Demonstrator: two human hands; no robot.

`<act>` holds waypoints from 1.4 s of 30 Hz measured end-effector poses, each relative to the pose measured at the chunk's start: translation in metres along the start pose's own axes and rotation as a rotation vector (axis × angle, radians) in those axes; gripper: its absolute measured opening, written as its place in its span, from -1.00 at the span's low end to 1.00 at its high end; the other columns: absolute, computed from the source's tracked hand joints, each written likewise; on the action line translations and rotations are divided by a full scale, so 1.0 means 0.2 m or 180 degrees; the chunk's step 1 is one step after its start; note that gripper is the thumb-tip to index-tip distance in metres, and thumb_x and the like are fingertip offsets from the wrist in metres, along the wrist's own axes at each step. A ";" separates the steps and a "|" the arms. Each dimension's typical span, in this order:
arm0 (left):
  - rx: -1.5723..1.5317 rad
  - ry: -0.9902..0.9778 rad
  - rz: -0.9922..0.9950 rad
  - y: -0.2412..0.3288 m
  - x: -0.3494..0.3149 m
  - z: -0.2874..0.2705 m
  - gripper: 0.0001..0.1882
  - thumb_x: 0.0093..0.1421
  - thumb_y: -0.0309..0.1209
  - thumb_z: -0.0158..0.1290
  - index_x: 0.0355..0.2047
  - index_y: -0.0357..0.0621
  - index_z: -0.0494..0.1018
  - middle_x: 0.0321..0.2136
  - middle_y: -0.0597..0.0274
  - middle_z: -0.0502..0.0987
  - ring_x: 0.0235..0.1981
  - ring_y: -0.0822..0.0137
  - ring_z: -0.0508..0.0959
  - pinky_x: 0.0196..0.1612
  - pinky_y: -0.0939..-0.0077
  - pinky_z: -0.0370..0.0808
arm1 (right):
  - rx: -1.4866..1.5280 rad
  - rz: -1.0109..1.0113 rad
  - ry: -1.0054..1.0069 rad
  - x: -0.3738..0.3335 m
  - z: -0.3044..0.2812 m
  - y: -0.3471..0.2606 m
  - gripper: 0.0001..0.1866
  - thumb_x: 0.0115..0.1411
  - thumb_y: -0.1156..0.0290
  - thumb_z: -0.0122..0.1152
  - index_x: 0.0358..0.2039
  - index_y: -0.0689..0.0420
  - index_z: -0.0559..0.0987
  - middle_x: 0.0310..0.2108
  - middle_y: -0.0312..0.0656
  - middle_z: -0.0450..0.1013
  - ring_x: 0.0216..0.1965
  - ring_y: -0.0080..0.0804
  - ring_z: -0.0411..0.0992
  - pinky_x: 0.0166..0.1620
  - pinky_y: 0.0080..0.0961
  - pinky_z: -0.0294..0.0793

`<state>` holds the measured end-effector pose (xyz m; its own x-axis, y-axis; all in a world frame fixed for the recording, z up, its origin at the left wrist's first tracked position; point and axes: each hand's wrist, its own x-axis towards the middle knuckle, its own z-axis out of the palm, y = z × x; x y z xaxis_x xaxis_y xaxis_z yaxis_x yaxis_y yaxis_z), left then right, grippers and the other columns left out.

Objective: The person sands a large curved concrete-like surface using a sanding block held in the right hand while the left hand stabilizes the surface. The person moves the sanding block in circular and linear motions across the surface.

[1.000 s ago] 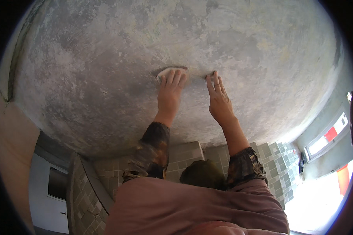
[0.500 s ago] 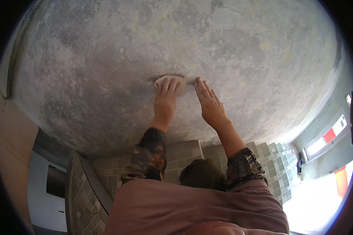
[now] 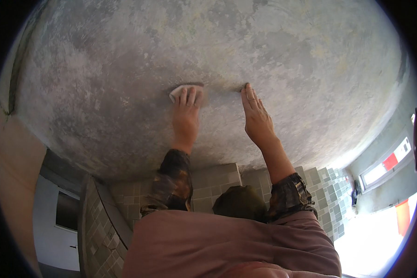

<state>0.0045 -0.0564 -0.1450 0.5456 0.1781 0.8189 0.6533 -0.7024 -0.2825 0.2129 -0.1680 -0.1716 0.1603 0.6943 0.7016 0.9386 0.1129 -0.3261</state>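
Note:
My left hand (image 3: 186,120) presses a pale sheet of sandpaper (image 3: 199,93) flat against the mottled grey wall (image 3: 125,83), fingers over its face. A brownish edge shows along the sheet's top, and the hand is slightly smeared by motion. To its right, my right hand (image 3: 257,116) rests its fingertips on the same wall, fingers stretched out and close together, with nothing seen in it. A gap of bare plaster lies between the two hands. Dark patterned sleeves cover both forearms.
Below the wall is a tiled floor (image 3: 208,194) with a dark rounded shape (image 3: 240,204) between my arms. At lower left stands a pale door (image 3: 53,245) beside a low tiled ledge (image 3: 99,227). A window (image 3: 387,162) and a bright opening (image 3: 375,245) are at right.
My left hand has slid left and slightly up along the wall with the sandpaper. My right hand has moved right and a little up, so the hands are farther apart.

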 end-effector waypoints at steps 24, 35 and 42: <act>-0.0508 -0.0420 0.0000 0.17 -0.35 0.06 -0.53 0.17 -0.58 0.01 0.12 -0.16 0.44 0.21 0.10 0.38 0.30 -0.04 0.28 0.29 -0.02 0.29 | -0.0343 -0.0569 -0.0437 -0.05 0.10 -0.07 -0.24 0.13 0.74 -0.13 0.39 0.11 0.15 0.46 -0.09 -0.06 0.44 -0.10 0.01 0.40 -0.10 0.11; -0.0349 -0.1072 -0.0082 0.17 -0.41 0.06 -0.53 0.18 -0.54 0.00 0.13 -0.14 0.43 0.20 0.10 0.40 0.27 0.00 0.31 0.32 0.00 0.23 | -0.0240 -0.0661 -0.0330 -0.07 0.15 -0.10 -0.33 0.16 0.62 -0.04 0.34 0.17 0.23 0.44 -0.12 -0.02 0.43 -0.14 0.02 0.39 -0.08 0.12; -0.0478 -0.0388 -0.0027 0.20 -0.26 0.02 -0.50 0.16 -0.57 0.03 0.15 -0.13 0.42 0.15 0.12 0.42 0.25 0.02 0.33 0.32 -0.01 0.24 | -0.0242 -0.0409 0.0178 0.00 0.02 -0.08 -0.27 0.11 0.77 -0.10 0.36 0.24 0.18 0.44 -0.08 0.03 0.41 -0.14 0.06 0.41 -0.13 0.09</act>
<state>0.0040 -0.0921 -0.2011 0.6058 0.2603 0.7519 0.5776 -0.7937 -0.1906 0.1968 -0.1660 -0.1688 0.0522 0.6366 0.7694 0.9725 0.1427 -0.1841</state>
